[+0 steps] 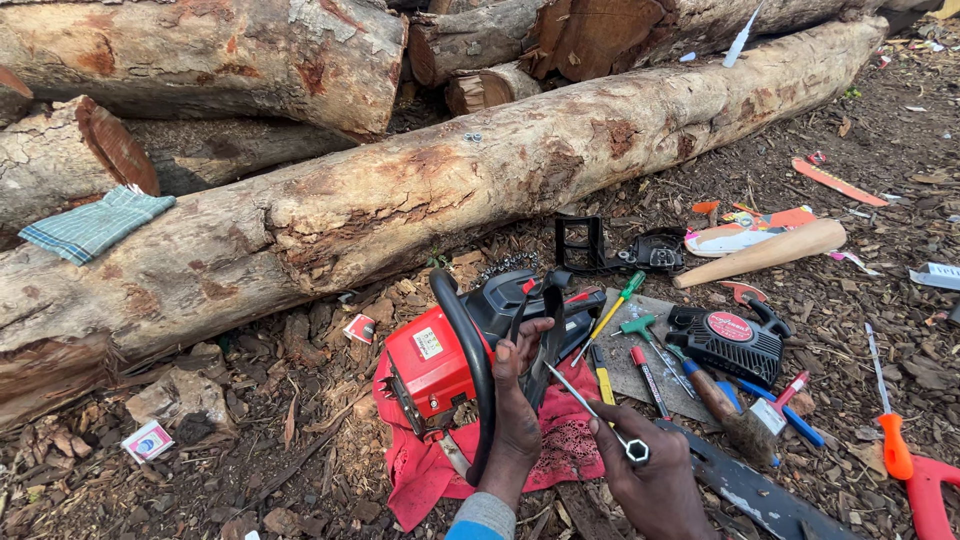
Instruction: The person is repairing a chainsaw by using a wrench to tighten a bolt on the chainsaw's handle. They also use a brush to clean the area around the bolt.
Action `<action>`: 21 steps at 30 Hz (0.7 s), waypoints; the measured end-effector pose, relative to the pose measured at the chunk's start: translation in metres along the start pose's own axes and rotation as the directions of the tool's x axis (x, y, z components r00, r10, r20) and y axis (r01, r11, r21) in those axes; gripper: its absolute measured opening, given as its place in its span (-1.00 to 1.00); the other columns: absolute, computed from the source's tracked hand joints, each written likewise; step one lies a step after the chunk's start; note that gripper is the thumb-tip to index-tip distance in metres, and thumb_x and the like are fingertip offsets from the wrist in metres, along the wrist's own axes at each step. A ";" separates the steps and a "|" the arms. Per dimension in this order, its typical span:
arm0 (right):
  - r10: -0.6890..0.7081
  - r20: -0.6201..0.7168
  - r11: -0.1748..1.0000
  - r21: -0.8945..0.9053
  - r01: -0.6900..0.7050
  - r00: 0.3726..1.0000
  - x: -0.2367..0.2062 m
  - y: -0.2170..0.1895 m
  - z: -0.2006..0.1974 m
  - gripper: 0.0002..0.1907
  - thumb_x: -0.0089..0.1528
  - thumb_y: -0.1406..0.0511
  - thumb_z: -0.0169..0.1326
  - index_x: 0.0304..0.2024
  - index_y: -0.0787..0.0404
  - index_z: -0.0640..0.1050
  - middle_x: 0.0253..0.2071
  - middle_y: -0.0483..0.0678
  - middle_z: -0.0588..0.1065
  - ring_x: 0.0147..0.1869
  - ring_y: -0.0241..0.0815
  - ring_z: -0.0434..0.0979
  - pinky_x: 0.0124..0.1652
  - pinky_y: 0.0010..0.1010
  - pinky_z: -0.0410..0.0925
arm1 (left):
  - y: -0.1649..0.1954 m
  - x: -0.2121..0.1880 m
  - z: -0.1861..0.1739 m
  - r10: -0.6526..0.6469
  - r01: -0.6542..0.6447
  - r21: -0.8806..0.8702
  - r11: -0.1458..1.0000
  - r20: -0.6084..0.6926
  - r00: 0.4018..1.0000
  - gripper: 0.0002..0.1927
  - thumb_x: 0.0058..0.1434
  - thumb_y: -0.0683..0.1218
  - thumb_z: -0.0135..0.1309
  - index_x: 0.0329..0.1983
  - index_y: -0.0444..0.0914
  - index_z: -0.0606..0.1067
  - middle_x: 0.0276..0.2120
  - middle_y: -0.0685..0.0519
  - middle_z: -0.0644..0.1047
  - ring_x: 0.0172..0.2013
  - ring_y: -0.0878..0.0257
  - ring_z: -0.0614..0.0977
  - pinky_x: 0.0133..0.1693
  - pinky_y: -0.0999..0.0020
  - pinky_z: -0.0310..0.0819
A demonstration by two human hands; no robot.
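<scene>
Chainsaw: a red and black petrol chainsaw body (455, 350) with a curved black front handle lies low in the centre of the frame, on a red cloth (560, 450) spread over bark chips.
Left hand: the left hand (517, 400) comes up from the bottom edge, fingers curled tight around the black handle and housing of the chainsaw.
Right hand: the right hand (650, 480), lower right of centre, is closed around a slim silver socket wrench (598, 415); its hexagonal end shows at the knuckles and the shaft slants up towards the saw.
Beside the saw: just right, a grey mat (640, 370) carries screwdrivers with green, yellow and red handles.
Further right: a black starter cover with a red disc (727, 342), and beyond it a pale wooden handle (765, 252).
Bottom right: a long dark guide bar (750, 490).
Behind: a long peeling log (400, 200) crosses the frame; a blue checked cloth (95, 225) rests at upper left.
</scene>
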State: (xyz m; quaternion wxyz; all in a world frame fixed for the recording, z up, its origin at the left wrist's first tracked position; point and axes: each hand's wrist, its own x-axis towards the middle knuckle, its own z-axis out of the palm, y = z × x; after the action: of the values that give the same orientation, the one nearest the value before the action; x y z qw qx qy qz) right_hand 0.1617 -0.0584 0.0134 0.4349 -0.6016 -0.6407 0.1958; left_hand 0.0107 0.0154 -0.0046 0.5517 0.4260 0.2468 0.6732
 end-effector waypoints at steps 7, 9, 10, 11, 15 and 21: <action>0.067 0.030 0.988 0.135 -0.070 0.997 0.006 0.009 -0.005 -0.75 0.22 0.31 0.20 -0.09 0.29 0.70 -0.54 0.00 0.66 -0.48 -0.39 0.54 -0.49 -0.48 0.38 | 0.002 0.001 0.000 -0.050 0.050 0.040 0.998 -0.005 0.999 -0.09 0.22 0.56 -0.33 0.20 -0.23 0.44 0.18 -0.01 0.52 0.14 0.24 0.50 0.05 0.32 0.37; 0.022 0.055 0.988 0.149 -0.030 0.998 0.005 0.011 -0.009 -0.75 0.19 0.31 0.21 -0.12 0.30 0.71 -0.50 -0.03 0.69 -0.46 -0.39 0.58 -0.46 -0.49 0.41 | 0.001 0.001 0.000 0.023 -0.023 0.024 0.999 0.009 1.000 -0.11 0.31 0.54 -0.27 0.20 -0.30 0.43 0.21 -0.07 0.50 0.26 0.23 0.49 0.23 0.38 0.33; -0.052 0.058 0.989 0.139 0.043 0.997 0.004 0.012 -0.011 -0.76 0.19 0.31 0.22 -0.15 0.32 0.72 -0.48 -0.05 0.69 -0.44 -0.38 0.60 -0.43 -0.50 0.42 | 0.000 0.002 0.000 -0.005 0.005 0.013 1.000 0.010 1.000 -0.12 0.28 0.54 -0.29 0.20 -0.27 0.44 0.20 -0.05 0.51 0.23 0.21 0.50 0.17 0.34 0.35; -0.123 0.063 0.986 0.123 0.115 0.990 0.006 0.013 -0.015 -0.76 0.18 0.31 0.23 -0.17 0.33 0.73 -0.47 -0.07 0.70 -0.43 -0.37 0.62 -0.41 -0.50 0.43 | 0.000 0.002 -0.001 -0.036 0.036 -0.004 0.999 0.011 0.999 -0.12 0.26 0.54 -0.31 0.20 -0.24 0.44 0.19 -0.04 0.52 0.20 0.20 0.50 0.10 0.29 0.38; 0.191 0.065 0.978 0.068 -0.195 0.980 0.014 0.011 -0.018 -0.75 0.23 0.28 0.23 -0.10 0.26 0.73 -0.50 0.03 0.66 -0.52 -0.22 0.48 -0.49 -0.35 0.33 | 0.001 -0.001 -0.002 -0.112 0.112 0.011 0.994 -0.010 0.994 -0.15 0.18 0.51 -0.31 0.16 -0.20 0.46 0.20 0.05 0.51 0.19 0.22 0.50 -0.02 0.20 0.39; -0.055 0.076 0.994 0.096 0.047 0.996 0.013 0.009 -0.018 -0.76 0.20 0.31 0.21 -0.14 0.30 0.72 -0.47 -0.05 0.69 -0.43 -0.38 0.60 -0.42 -0.47 0.44 | 0.003 0.000 -0.003 0.015 -0.015 0.004 1.000 0.043 0.999 -0.10 0.29 0.56 -0.27 0.12 -0.31 0.47 0.14 -0.11 0.53 0.23 0.15 0.52 0.29 0.24 0.30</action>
State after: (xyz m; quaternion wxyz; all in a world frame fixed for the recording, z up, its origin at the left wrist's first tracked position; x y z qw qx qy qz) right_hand 0.1832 -0.0495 0.0201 0.4423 -0.5557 -0.6625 0.2380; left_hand 0.0069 0.0152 -0.0040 0.5509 0.4435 0.2333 0.6674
